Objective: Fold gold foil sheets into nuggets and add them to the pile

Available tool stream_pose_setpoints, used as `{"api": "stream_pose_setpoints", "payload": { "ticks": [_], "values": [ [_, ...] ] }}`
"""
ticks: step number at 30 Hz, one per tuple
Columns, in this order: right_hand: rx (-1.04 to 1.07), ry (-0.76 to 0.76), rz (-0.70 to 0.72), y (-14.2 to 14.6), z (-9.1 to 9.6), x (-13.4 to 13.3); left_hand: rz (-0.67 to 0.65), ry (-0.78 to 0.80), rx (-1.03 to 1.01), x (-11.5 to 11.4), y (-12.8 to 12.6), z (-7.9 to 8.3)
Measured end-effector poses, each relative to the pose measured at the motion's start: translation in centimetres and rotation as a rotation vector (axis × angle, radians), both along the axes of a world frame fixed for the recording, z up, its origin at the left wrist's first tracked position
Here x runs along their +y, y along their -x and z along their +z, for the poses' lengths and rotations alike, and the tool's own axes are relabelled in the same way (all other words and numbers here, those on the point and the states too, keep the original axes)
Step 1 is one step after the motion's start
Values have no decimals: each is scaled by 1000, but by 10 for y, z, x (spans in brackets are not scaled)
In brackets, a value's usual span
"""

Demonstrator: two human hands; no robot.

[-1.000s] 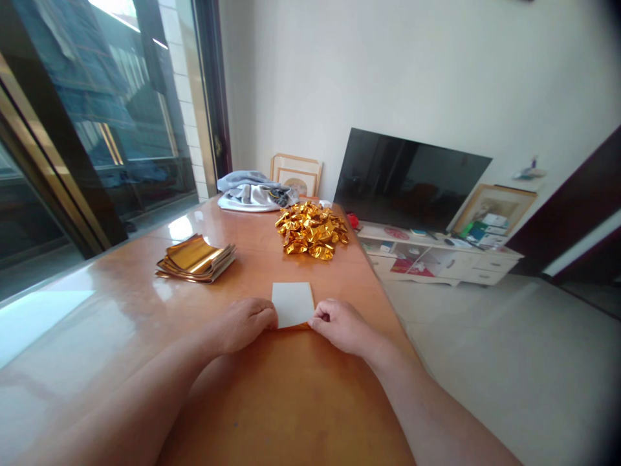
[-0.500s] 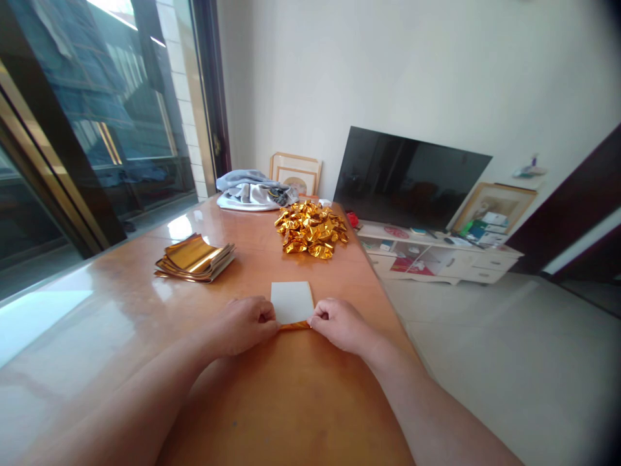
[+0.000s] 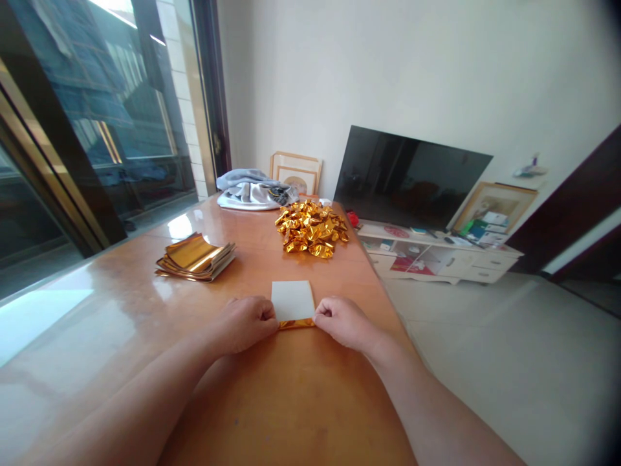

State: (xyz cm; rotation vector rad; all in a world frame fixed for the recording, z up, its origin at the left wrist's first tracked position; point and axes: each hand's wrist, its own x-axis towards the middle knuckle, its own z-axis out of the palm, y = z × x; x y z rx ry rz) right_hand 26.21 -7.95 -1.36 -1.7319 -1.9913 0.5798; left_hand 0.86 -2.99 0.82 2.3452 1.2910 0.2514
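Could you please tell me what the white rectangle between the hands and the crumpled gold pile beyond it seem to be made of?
The white rectangle looks like paper or thin card, with a flat matte finish and no glare. The crumpled gold pile looks like thin metallic foil, perhaps foil-coated paper or film, given its sharp creases and bright mirror-like glints.

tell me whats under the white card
Only a gold foil strip shows, along the near edge of the white card. Whatever lies beneath the rest of the card is covered by it.
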Motion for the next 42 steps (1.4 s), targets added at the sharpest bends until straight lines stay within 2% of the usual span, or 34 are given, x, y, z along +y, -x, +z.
{"api": "stream_pose_setpoints", "payload": {
  "ticks": [6,17,25,42],
  "values": [
    [-13,9,-37,3,2,0,-2,-5,16,-2,0,3],
    [-28,11,-58,4,3,-2,-9,81,-51,-1,1,16],
    [-43,16,-65,6,6,-3,1,-8,54,-4,-2,10],
    [-57,-22,-62,7,8,-4,2,-77,56,-3,-6,3]
  ]
}}
